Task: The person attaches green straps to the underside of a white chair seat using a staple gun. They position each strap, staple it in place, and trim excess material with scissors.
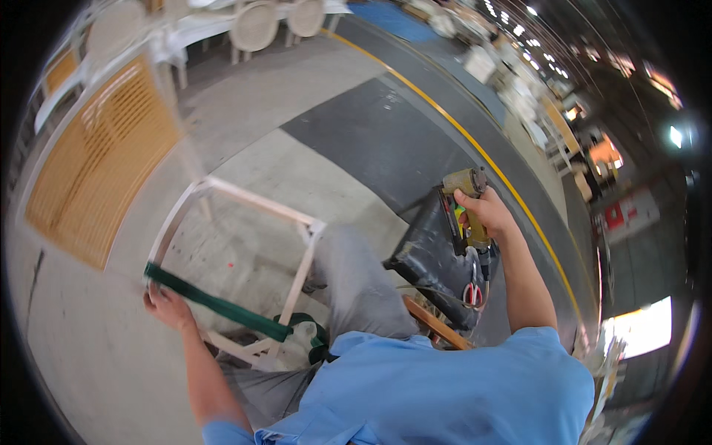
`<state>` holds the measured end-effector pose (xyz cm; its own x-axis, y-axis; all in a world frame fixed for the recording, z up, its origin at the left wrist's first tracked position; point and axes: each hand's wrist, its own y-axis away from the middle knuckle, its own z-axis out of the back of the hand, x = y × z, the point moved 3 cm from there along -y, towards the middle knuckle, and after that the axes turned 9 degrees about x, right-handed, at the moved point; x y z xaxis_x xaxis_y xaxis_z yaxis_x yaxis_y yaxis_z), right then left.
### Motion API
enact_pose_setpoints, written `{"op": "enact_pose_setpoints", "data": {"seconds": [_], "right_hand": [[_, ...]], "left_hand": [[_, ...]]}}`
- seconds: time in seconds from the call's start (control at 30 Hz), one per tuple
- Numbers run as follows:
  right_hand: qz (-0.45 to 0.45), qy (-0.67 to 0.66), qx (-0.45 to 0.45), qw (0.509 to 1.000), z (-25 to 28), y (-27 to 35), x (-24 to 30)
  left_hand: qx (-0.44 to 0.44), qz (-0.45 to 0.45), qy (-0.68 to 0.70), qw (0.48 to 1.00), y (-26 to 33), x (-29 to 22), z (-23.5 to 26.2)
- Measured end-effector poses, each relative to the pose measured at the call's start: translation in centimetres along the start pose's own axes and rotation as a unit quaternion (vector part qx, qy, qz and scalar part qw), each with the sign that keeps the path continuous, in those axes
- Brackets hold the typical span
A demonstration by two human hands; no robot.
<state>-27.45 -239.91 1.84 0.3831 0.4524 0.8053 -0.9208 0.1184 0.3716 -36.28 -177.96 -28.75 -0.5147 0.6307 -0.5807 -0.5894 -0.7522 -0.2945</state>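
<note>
My left hand [167, 305] presses one end of a dark green webbing strap [215, 302] onto the near-left rail of a pale wooden seat frame [252, 199]. The strap runs tight across the frame to its right rail, and more of it is coiled by my knee. My right hand [486, 213] is raised off to the right, closed around the handle of a yellowish pneumatic staple gun [466, 185]. The gun is well away from the frame.
A black padded stool or seat [434, 259] stands under my right arm. An orange slatted panel [104, 159] leans at left. White chairs [256, 26] stand at the back. A yellow floor line [475, 148] runs along the dark walkway.
</note>
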Motion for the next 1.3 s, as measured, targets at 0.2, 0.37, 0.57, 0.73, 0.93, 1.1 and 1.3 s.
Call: {"op": "enact_pose_setpoints", "data": {"seconds": [0.2, 0.37, 0.57, 0.73, 0.93, 1.1, 1.3], "right_hand": [[-0.122, -0.16, -0.001, 0.979, 7.3, -1.0, -16.1], [-0.206, -0.283, 0.11, 0.93, 4.3, -7.3, -23.6], [-0.236, -0.239, 0.126, 0.933, 4.1, -9.7, -28.5], [-0.135, 0.349, 0.002, 0.927, 8.5, -10.5, -25.3], [0.151, 0.327, -0.108, 0.927, 7.8, -10.3, -17.6], [0.219, 0.197, -0.06, 0.954, 3.5, -8.8, -13.5], [0.261, 0.106, 0.075, 0.956, -5.8, -6.8, -10.8]], "left_hand": [[0.061, 0.12, 0.175, 0.975, 9.3, -5.5, -0.9], [0.307, 0.434, 0.65, 0.543, 12.3, -3.4, -2.2], [0.329, 0.41, 0.641, 0.559, 17.9, -8.1, 1.8], [0.342, 0.509, 0.592, 0.523, 27.4, -10.8, 4.0], [0.311, 0.547, 0.568, 0.53, 28.3, -10.1, 2.6], [0.298, 0.492, 0.546, 0.609, 27.9, -9.8, 0.7], [0.272, 0.448, 0.545, 0.655, 26.2, -8.5, -0.8]]}}
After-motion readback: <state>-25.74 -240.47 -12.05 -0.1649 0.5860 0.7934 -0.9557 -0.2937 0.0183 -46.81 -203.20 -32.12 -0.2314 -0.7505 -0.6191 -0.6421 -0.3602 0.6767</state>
